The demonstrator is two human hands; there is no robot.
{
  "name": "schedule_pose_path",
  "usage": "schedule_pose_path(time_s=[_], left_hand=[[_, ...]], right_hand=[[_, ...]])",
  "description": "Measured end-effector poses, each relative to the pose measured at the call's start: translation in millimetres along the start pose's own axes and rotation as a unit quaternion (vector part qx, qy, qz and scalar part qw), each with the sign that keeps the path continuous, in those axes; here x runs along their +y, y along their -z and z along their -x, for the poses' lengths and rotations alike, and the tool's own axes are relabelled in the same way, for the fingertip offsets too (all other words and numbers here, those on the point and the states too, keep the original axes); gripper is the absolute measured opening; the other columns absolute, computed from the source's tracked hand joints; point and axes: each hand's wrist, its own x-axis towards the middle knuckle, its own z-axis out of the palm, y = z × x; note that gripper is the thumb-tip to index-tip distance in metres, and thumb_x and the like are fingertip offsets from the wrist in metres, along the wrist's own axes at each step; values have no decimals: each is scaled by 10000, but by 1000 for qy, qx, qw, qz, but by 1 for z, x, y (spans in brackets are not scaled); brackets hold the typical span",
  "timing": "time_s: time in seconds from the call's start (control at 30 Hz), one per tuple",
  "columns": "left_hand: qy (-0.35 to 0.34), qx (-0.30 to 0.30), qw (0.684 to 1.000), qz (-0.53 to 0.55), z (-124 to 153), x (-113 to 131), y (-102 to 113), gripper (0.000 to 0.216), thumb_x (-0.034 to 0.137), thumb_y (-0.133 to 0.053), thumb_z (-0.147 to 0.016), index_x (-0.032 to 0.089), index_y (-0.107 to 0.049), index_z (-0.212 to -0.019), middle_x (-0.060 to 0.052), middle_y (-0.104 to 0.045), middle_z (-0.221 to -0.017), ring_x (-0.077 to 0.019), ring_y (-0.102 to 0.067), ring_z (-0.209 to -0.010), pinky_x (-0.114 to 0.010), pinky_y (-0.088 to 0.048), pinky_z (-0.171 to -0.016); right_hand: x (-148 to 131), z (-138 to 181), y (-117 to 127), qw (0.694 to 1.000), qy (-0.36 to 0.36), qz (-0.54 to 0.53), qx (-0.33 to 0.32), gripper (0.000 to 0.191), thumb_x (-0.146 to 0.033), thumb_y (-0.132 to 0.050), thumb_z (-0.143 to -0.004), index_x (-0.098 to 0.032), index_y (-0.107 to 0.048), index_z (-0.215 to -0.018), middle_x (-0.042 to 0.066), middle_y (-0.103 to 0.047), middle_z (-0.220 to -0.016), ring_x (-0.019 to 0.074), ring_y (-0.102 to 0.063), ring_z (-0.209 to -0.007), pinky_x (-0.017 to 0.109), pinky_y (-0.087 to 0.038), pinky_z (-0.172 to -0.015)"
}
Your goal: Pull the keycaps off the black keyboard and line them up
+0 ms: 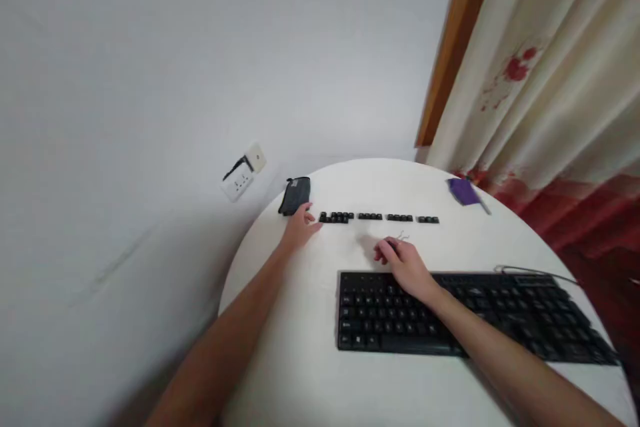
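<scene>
My left hand (301, 227) reaches out at the left, fingers apart, beside the left end of a row of black keycaps (337, 217). Further keycaps lie to the right in small groups (370, 216), (400, 217), (429, 219). Above the keyboard's upper edge, my right hand (400, 259) is closed around a small dark thing with thin wires, which looks like a wire keycap puller (402, 236). Part of it is hidden by the fingers. Under my right forearm lies the black keyboard (390, 313); its upper left row looks stripped of caps.
A dark zip pouch (296, 195) lies behind my left hand. At the right rear of the white round table (290, 373) is a purple item (464, 191) with a thin stick. The keyboard cable (537, 271) runs right. Wall sockets (238, 182) and a curtain (540, 80) border the table.
</scene>
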Motion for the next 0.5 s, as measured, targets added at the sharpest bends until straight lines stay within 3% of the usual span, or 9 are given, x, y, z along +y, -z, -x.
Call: schedule_pose_path(time_s=[0.5], left_hand=[[-4, 25, 998, -54, 6, 15, -11, 779, 406, -778, -667, 161, -482, -1345, 0, -607, -872, -140, -549, -680, -282, -455, -690]], right_hand=[[11, 2, 0, 1000, 2, -22, 0, 381, -421, -426, -993, -166, -662, -837, 54, -689, -759, 173, -601, -684, 298, -459, -689]])
